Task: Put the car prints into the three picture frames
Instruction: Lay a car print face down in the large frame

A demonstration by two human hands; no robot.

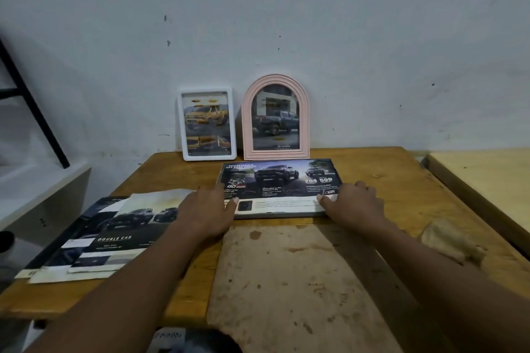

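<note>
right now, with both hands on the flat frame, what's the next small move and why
Probably lift the grey frame and stand it beside the pink arched frame: that and the white frame are already filled, and the left hand and right hand grip its near corners.

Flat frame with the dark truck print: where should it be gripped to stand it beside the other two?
Grip the flat frame by its short side edges, left hand from the left, right hand from the right. It lies print up on the table, landscape, so those edges are free; its rear edge nears the pink frame.
</note>
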